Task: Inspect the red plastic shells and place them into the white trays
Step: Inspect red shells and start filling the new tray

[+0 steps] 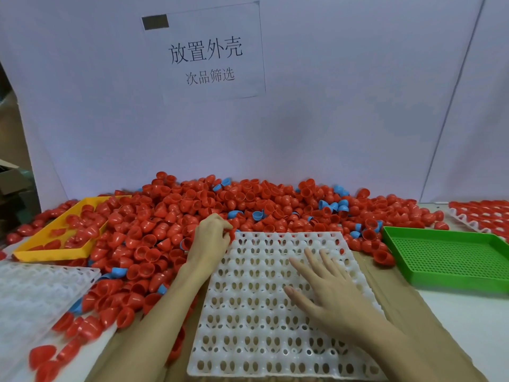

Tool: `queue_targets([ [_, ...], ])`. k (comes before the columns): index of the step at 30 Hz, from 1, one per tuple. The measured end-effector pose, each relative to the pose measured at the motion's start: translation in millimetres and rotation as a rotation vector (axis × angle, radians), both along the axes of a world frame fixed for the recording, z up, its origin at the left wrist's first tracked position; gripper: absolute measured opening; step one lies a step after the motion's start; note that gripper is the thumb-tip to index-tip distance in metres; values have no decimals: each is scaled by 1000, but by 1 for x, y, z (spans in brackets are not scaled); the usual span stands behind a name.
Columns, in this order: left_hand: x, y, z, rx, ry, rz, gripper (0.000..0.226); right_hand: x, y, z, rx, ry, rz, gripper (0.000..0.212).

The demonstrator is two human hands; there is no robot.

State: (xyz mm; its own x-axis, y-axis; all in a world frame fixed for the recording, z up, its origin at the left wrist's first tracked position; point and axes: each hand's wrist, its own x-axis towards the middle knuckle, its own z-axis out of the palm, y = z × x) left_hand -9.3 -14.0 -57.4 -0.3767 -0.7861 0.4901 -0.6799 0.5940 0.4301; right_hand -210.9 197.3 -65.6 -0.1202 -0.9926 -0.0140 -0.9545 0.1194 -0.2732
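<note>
A big heap of red plastic shells (pixel 192 210), with a few blue ones mixed in, covers the back and left of the table. An empty white tray (pixel 248 312) with rows of holed cups lies in front of me. My left hand (pixel 210 235) is at the tray's far left corner, fingers curled into the edge of the heap around a red shell. My right hand (pixel 327 290) lies flat on the tray with fingers spread and straight.
A yellow tray (pixel 55 252) with several red shells sits at the left. Another white tray (pixel 33 293) lies at the near left. A green perforated tray (pixel 451 257) stands at the right, a filled white tray (pixel 479 216) behind it. A white board with a paper sign closes the back.
</note>
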Motion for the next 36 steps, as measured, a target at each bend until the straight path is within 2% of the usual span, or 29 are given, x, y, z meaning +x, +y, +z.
queue_targets([
  [6, 5, -13, 0, -10, -177, -25, 25, -1, 1, 1, 20, -10, -4, 82],
  [14, 10, -15, 12, 36, -133, -74, 24, -1, 0, 4, 37, -11, -4, 75],
  [19, -19, -21, 34, 22, -92, -64, 19, -3, 0, 4, 37, -41, -4, 77],
  [23, -67, -13, 32, 59, -243, -120, 22, -3, 0, 3, 29, -56, -1, 76],
  [26, -97, -11, 24, 44, -388, -37, 29, -4, 0, 3, 24, -49, -2, 74],
  [28, -107, -10, 18, 36, -462, 18, 26, -5, 0, 2, 26, -44, 0, 73],
  [30, -109, -13, 14, 30, -434, 45, 22, -5, 0, 2, 28, -49, 3, 73],
  [32, -104, -14, 15, 29, -326, 43, 17, -5, 0, 2, 24, -54, 6, 72],
  [36, -86, -2, 29, 18, -125, -75, 15, -5, 1, 3, 17, -67, 14, 72],
])
